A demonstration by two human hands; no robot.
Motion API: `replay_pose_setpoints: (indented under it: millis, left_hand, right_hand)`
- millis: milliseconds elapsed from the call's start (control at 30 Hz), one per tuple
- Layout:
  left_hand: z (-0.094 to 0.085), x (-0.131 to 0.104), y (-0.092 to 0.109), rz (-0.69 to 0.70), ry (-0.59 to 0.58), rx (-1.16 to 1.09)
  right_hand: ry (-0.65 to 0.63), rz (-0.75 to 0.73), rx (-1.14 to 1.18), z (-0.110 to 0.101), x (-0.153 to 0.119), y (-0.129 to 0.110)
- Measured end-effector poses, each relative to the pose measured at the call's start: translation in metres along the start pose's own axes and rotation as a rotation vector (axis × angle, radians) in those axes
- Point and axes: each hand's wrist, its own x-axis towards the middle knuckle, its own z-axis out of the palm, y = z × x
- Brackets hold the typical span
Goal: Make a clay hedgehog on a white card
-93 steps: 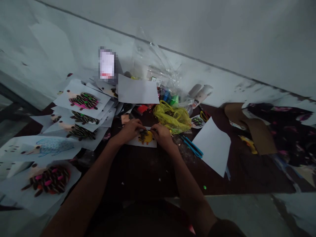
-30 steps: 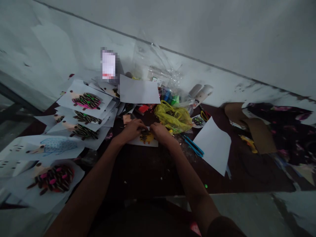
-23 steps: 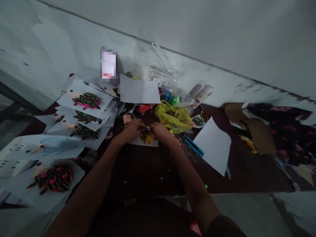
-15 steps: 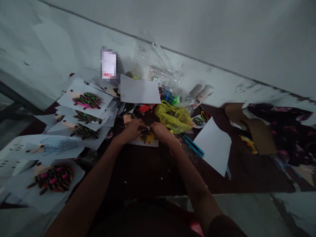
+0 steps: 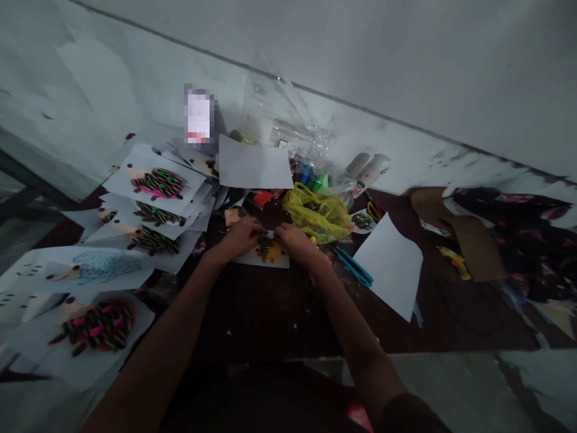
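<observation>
Between my hands lies a small white sheet [image 5: 252, 260] with a yellow hedgehog picture [image 5: 269, 249] that has dark strips for spines. My left hand [image 5: 243, 237] rests over the sheet's left part, fingers bent and close together near the hedgehog's upper edge. On the other side, my right hand [image 5: 294, 240] has its fingers curled down at the picture's upper right. Whatever sits between the fingertips is too small and dark to make out. A peach-coloured piece [image 5: 232, 217] lies just beyond my left hand. The yellow plastic bag [image 5: 315, 213] is beyond my right hand.
Finished-looking hedgehog pictures [image 5: 157, 183] are piled at the left. Blue-handled scissors [image 5: 354, 266] and a blank white sheet [image 5: 390, 267] lie to the right. Farther right are a yellow tool [image 5: 454, 263], brown cardboard [image 5: 480, 249] and dark flowered cloth [image 5: 527, 240]. A wall stands behind.
The fingers of my left hand have drawn back slightly from the hedgehog picture, showing a little more of it. My right hand and the sheet have hardly moved.
</observation>
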Motion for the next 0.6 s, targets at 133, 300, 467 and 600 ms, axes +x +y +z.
replay_pose_setpoints:
  millis: [133,300,467,600]
  left_hand:
    - [-0.0007,-0.0007,-0.0040,0.023,0.009,0.011]
    - [0.0000,-0.0007,-0.0054,0.031,0.006,0.008]
    - [-0.0001,-0.0007,-0.0038,0.029,0.003,0.018]
    - [-0.0006,-0.0009,-0.0014,0.026,0.002,0.034]
  right_hand:
    - [0.005,0.005,0.012,0.0004,-0.0001,-0.0005]
    - [-0.015,0.004,-0.001,-0.0018,0.0002,-0.0020]
    - [-0.014,0.006,-0.015,-0.0022,-0.0003,-0.0023]
    - [-0.024,0.024,-0.030,-0.0046,-0.0021,-0.0026]
